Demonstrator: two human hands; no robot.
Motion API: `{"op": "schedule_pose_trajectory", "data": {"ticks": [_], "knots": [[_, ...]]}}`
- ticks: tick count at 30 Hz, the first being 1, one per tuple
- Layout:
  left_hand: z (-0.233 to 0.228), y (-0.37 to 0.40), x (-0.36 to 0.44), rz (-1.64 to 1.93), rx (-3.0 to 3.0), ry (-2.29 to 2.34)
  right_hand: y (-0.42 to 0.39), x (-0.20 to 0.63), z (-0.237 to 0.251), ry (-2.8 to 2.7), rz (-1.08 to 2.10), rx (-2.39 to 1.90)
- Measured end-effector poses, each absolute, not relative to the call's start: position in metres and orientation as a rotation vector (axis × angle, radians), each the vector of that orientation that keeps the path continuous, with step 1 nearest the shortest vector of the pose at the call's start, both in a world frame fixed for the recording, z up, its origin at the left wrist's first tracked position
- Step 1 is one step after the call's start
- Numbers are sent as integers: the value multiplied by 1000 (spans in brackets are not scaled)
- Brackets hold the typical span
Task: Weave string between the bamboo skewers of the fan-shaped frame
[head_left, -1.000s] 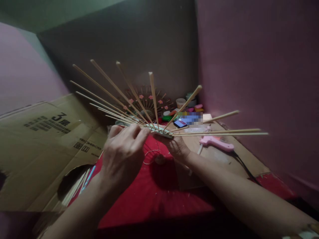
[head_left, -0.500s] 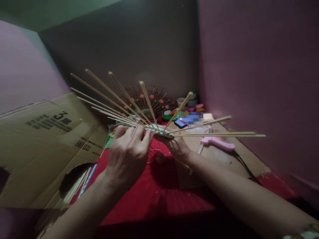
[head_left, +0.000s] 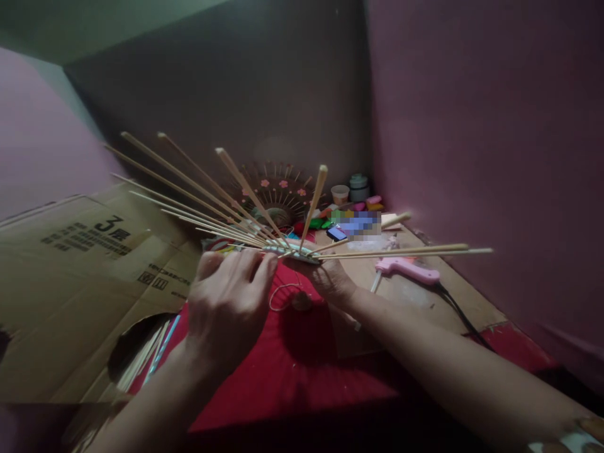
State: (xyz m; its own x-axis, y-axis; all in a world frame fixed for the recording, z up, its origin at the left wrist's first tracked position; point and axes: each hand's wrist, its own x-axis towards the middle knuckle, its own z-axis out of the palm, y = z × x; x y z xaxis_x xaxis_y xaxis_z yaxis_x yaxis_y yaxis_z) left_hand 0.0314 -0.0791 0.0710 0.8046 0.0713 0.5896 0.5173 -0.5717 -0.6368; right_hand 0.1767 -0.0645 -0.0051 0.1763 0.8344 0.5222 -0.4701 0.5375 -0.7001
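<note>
A pale, whitish-green disc [head_left: 304, 255] has several wooden sticks [head_left: 241, 182] fanning out from it to the left, upward and to the right. My left hand [head_left: 231, 296] is closed at the disc's left edge, back of the hand facing me, and its fingertips are hidden behind the knuckles. From the right and below, my right hand [head_left: 335, 280] grips the disc, its fingers mostly out of sight under it. A thin string [head_left: 278, 289] loops down below the disc, over the red cloth [head_left: 283, 377].
A pink glue gun [head_left: 410, 270] with a black cord lies on a cardboard sheet [head_left: 453, 296] at right. Behind stand a stick fan with pink flowers [head_left: 283, 184], a cup [head_left: 340, 194] and a jar [head_left: 359, 189]. A cardboard box [head_left: 85, 264] fills the left side.
The disc with its sticks has turned, and the upright sticks now lean further left. My left hand has shifted slightly left and down. The string's loop shows more plainly below.
</note>
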Motion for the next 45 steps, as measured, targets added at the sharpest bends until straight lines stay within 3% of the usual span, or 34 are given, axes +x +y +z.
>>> {"op": "schedule_pose_trajectory", "data": {"ticks": [11,29,45], "knots": [[71,-90,31,-787,-2129,-397,-62,180,-3,-1020,959,-395],[78,-101,45,-523,-2045,-478,-64,178,-1,-952,973,-402],[77,-94,41,-589,-2100,-429,-65,176,-1,-1008,904,-397]]}}
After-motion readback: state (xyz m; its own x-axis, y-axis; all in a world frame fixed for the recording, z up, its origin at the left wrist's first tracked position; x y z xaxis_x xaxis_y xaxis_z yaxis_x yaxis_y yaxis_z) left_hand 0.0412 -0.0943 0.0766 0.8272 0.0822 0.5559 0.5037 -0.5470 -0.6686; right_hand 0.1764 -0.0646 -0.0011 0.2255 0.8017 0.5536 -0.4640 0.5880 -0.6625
